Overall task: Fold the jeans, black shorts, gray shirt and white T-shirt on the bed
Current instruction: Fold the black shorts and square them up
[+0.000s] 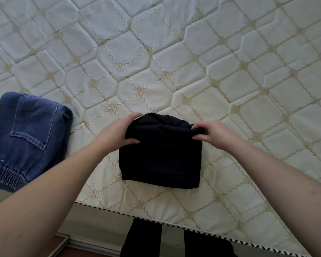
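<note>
Quilted cream mattress [174, 52] fills the view, stitched in a tan diamond lattice with small floral knots; its near edge carries a black-and-white twisted piping. No brand, label or legible writing shows on the mattress or on either garment.

Black shorts [160, 154] lie near the front edge, folded into a compact, roughly square block. Their long axis is hard to judge; the rounded, bunched end points away from me and the straight lower edge faces me.

My left hand [117, 132] grips the far left corner of the shorts, thumb on top and fingers curled behind the cloth. My right hand [209, 134] pinches the far right corner, fingers closed on a gathered fold. Both hands are clamped on the fabric, set apart by the garment's width.

Folded jeans [30, 138] rest well to the left, at the mattress edge, back pocket facing up. Their long axis runs near to far, with the elasticated band at the near end.
</note>
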Tool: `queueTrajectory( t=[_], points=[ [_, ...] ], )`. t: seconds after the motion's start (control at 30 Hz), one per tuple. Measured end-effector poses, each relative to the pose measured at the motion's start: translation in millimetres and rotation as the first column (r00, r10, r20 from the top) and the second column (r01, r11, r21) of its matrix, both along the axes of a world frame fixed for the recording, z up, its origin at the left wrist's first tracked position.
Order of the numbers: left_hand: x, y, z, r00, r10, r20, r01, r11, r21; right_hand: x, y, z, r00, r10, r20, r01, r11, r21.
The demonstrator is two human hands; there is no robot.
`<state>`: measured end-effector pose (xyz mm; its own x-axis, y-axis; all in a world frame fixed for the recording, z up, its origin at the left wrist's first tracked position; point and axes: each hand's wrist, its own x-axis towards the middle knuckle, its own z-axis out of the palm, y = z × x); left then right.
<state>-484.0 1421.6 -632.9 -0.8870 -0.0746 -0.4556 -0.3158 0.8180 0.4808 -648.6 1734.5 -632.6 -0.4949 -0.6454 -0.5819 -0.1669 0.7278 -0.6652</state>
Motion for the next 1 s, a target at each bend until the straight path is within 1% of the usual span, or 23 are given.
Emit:
queueTrajectory(
  t=[0.07,0.2,0.3,0.4,0.47,0.57,0.63,0.7,0.73,0.8,0.83,0.87,0.9,0.93,0.97,1.0],
  points=[
    [6,1,9,1.000,-0.007,-0.010,0.007,1.000,-0.027,-2,6,9,0.998,-0.031,-0.050,0.030,1.000,-0.008],
    [16,2,31,0.999,0.016,-0.039,-0.019,0.997,-0.076,-2,20,46,0.989,-0.005,-0.150,-0.006,0.997,-0.071],
    [9,7,52,0.983,-0.040,-0.178,0.015,0.990,-0.139,-1,30,79,0.967,-0.002,-0.254,-0.031,0.991,-0.129],
    [-8,13,77,0.944,-0.078,-0.321,0.015,0.981,-0.194,-12,35,106,0.915,0.004,-0.404,-0.086,0.979,-0.183],
    [-26,15,91,0.886,-0.110,-0.450,-0.017,0.963,-0.267,-26,36,123,0.840,-0.014,-0.543,-0.121,0.970,-0.213],
    [-52,14,106,0.767,-0.215,-0.604,-0.027,0.930,-0.366,-43,36,139,0.664,-0.098,-0.741,-0.162,0.949,-0.271],
    [-64,13,108,0.715,-0.272,-0.644,-0.021,0.912,-0.409,-46,41,139,0.538,-0.167,-0.826,-0.169,0.939,-0.300],
    [-68,14,102,0.689,-0.302,-0.659,-0.032,0.896,-0.443,-43,51,131,0.423,-0.194,-0.885,-0.193,0.935,-0.297],
    [-67,17,96,0.673,-0.322,-0.666,-0.036,0.885,-0.464,-38,57,122,0.376,-0.192,-0.906,-0.196,0.940,-0.280],
    [-60,24,78,0.658,-0.363,-0.659,-0.025,0.865,-0.501,-24,68,100,0.325,-0.131,-0.936,-0.166,0.967,-0.193],
    [-53,30,65,0.671,-0.383,-0.635,-0.001,0.856,-0.517,-12,74,86,0.330,-0.067,-0.942,-0.122,0.986,-0.113],
    [-45,38,52,0.702,-0.396,-0.592,0.034,0.849,-0.527,3,80,70,0.380,0.015,-0.925,-0.065,0.998,-0.010],
    [-34,48,38,0.752,-0.396,-0.526,0.077,0.846,-0.527,18,85,55,0.482,0.101,-0.870,-0.017,0.994,0.107],
    [-22,60,25,0.817,-0.389,-0.426,0.134,0.846,-0.516,35,90,40,0.604,0.184,-0.776,0.000,0.973,0.232],
    [-8,72,12,0.880,-0.379,-0.286,0.200,0.843,-0.500,51,93,27,0.704,0.246,-0.666,-0.015,0.943,0.332],
    [5,83,2,0.926,-0.352,-0.140,0.250,0.845,-0.473,66,96,15,0.776,0.268,-0.570,-0.027,0.918,0.396]
  ],
)
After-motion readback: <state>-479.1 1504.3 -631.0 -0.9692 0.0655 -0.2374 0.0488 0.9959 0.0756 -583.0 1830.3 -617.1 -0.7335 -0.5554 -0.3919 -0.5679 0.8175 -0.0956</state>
